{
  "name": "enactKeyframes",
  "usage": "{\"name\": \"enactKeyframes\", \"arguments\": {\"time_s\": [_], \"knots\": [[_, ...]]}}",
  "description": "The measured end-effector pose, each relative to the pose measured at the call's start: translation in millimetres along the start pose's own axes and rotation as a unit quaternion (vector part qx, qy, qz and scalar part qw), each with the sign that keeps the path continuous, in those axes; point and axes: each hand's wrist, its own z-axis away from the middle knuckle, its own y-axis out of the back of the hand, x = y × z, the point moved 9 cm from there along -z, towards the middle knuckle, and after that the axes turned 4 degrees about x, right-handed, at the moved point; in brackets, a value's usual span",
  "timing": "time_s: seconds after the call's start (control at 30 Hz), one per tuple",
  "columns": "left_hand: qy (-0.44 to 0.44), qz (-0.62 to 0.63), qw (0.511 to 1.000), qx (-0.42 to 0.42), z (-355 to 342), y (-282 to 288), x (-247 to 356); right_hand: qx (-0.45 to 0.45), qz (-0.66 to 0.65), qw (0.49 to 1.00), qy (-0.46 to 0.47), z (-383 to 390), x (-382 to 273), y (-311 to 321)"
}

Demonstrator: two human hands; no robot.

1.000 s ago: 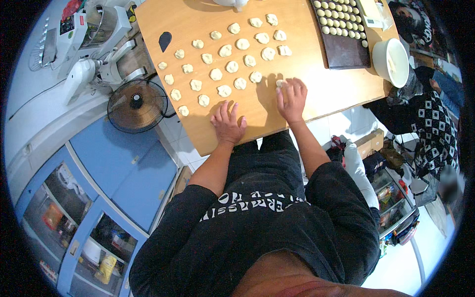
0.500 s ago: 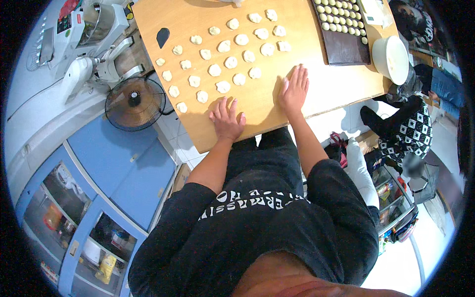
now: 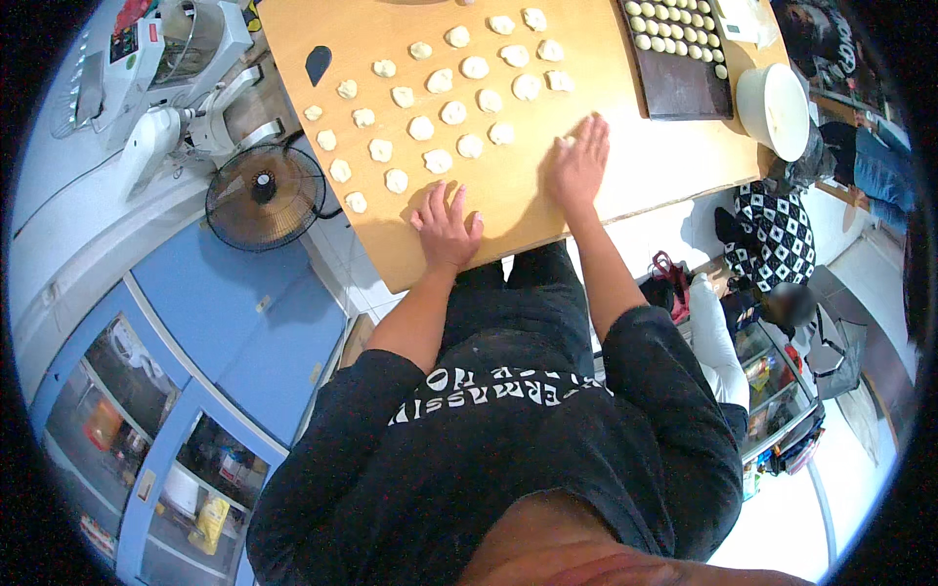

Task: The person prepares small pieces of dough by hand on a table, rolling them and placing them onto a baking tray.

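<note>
Both hands lay open and flat, the left hand [image 3: 447, 230] on the wooden table [image 3: 645, 166] and the right hand [image 3: 578, 166] pressing a dough piece [image 3: 567, 142] that looked soft, light, best lifted by its edges.

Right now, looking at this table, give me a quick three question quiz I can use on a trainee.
1. True or false: the left hand lies flat on the wooden table, fingers spread, holding nothing.
2. What does the right hand press under its palm? A) a dough piece B) a rolling pin C) the white bowl
3. Fill in: the rows of dough pieces lie ahead of the ____ hand, and the dark tray of small balls sits toward the right.

Key: 1 true; 2 A; 3 left.
</note>
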Motion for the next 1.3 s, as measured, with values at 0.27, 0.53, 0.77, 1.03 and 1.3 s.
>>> {"name": "enactKeyframes", "arguments": {"time_s": [0.27, 0.53, 0.77, 1.03, 1.3], "knots": [[-0.009, -0.009, 1.000, 0.015, -2, 7, 1, -0.117, -0.015, 0.988, 0.103, 86, -33, -13], [-0.006, -0.018, 1.000, -0.006, -6, 1, 3, -0.060, 0.034, 0.985, 0.159, 8, -56, 1], [0.024, -0.013, 0.999, -0.022, -1, -2, -4, -0.117, 0.010, 0.988, 0.100, 39, -17, 6], [0.002, -0.017, 1.000, -0.001, 0, -4, -1, -0.121, 0.029, 0.979, 0.161, 38, -54, -6], [0.009, -0.009, 0.999, -0.029, 4, -3, 1, -0.020, 0.032, 0.997, 0.074, -21, -21, 7]]}}
